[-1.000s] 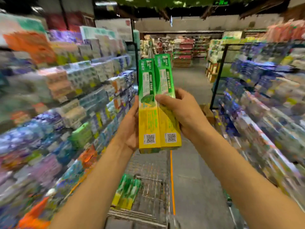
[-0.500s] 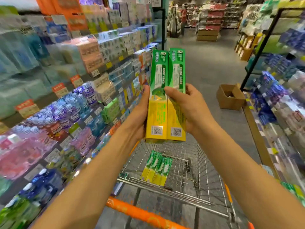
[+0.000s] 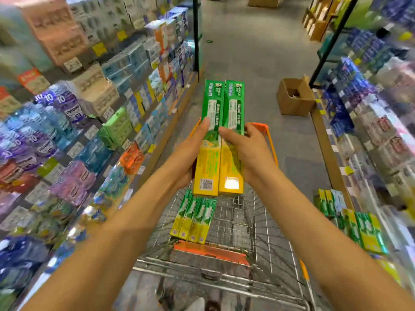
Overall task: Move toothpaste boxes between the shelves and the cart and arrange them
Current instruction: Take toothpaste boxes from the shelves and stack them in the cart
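Running down both sides of the aisle, the left shelves (image 3: 94, 113) and the right shelves (image 3: 377, 122) are carrying packed rows of boxed and bottled goods, most of it blurred. A small stack of green-and-yellow boxes (image 3: 357, 225) is sitting on the lower right shelf, near the right forearm.

Between the shelves a wire cart (image 3: 253, 243) with orange trim is standing lengthwise in the aisle. Its basket is holding a row of four toothpaste boxes (image 3: 194, 218), lying flat side by side against the left part of the floor of the basket, yellow ends pointing toward the person. An orange flap (image 3: 211, 252) is lying across the near end of the basket, just below that row.

Farther along the grey floor, an open cardboard carton (image 3: 294, 97) is sitting against the foot of the right shelving; what is inside it is too small to tell.

Above the basket, two more toothpaste boxes (image 3: 221, 140) are being held upright and side by side, green ends up, yellow ends with printed codes down. The left hand (image 3: 193, 149) is gripping their left edge, thumb lying across the front face. The right hand (image 3: 247, 149) is gripping the right edge, thumb across the front and fingers curled behind. Both thumbs are almost meeting at the middle.
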`<action>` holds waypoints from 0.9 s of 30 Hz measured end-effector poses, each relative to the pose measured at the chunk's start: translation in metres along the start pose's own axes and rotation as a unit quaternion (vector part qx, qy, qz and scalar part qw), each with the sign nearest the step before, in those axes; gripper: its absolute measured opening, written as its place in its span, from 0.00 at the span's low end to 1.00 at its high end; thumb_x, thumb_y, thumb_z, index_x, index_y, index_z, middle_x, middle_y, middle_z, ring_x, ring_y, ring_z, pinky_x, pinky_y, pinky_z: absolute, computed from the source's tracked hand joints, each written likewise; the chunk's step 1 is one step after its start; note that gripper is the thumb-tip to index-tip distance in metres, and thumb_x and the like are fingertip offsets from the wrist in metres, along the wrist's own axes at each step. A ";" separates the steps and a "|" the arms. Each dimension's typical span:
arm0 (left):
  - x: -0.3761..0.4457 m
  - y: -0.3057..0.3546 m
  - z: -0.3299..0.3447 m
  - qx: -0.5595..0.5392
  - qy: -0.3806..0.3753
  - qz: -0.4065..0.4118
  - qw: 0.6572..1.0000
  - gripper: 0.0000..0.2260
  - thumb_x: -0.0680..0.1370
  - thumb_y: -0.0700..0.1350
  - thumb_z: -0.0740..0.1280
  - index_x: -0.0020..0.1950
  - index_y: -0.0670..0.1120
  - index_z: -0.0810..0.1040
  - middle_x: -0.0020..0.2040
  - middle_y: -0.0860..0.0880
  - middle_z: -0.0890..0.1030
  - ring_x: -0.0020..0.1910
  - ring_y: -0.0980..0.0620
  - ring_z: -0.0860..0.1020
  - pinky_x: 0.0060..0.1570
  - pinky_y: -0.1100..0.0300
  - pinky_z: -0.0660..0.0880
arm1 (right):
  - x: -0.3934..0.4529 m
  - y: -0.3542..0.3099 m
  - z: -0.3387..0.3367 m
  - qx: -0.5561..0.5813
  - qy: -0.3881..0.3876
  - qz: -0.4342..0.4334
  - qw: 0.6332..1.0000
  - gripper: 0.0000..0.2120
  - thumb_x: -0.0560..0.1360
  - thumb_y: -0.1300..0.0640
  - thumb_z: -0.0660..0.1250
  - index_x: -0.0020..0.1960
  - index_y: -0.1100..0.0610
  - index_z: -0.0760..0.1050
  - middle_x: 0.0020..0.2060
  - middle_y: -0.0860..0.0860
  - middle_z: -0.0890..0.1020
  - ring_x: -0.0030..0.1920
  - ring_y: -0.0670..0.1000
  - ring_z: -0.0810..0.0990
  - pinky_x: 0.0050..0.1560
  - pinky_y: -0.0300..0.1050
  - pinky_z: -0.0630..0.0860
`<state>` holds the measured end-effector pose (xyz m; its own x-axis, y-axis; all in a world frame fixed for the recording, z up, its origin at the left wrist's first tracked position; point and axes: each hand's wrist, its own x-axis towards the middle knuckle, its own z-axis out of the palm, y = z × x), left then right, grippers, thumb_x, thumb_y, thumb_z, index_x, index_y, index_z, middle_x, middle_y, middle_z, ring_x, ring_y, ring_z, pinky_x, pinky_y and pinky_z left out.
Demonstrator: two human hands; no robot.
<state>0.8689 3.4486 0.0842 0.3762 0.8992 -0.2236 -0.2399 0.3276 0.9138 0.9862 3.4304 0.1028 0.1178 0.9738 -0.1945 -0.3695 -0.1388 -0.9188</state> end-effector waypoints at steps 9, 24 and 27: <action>0.073 -0.070 -0.081 0.073 -0.032 -0.118 0.990 0.08 0.75 0.40 0.67 0.54 0.48 0.78 0.46 0.47 0.84 0.41 0.52 0.83 0.47 0.56 0.80 | 0.090 0.110 -0.020 -0.037 0.069 0.101 0.992 0.29 0.71 0.64 0.71 0.69 0.61 0.65 0.60 0.60 0.77 0.53 0.59 0.81 0.46 0.53 0.82; 0.162 -0.177 -0.149 0.110 0.101 -0.166 0.975 0.09 0.72 0.43 0.73 0.49 0.43 0.78 0.32 0.52 0.82 0.30 0.56 0.80 0.32 0.63 0.78 | 0.189 0.300 -0.084 -0.083 0.118 0.236 0.961 0.19 0.74 0.60 0.69 0.63 0.62 0.71 0.53 0.61 0.81 0.47 0.59 0.83 0.47 0.58 0.80; 0.177 -0.168 -0.147 0.131 0.074 -0.124 0.981 0.05 0.74 0.42 0.71 0.44 0.45 0.77 0.29 0.53 0.78 0.25 0.60 0.77 0.26 0.68 0.73 | 0.189 0.355 -0.088 -0.063 0.144 0.298 0.941 0.12 0.76 0.60 0.67 0.58 0.61 0.72 0.43 0.57 0.82 0.33 0.52 0.82 0.31 0.48 0.80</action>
<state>0.8438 3.5952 -0.1588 0.2559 0.8401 -0.4783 0.0875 0.4726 0.8769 0.9580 3.5493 -0.2903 0.1764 0.6290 -0.7571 -0.3392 -0.6832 -0.6467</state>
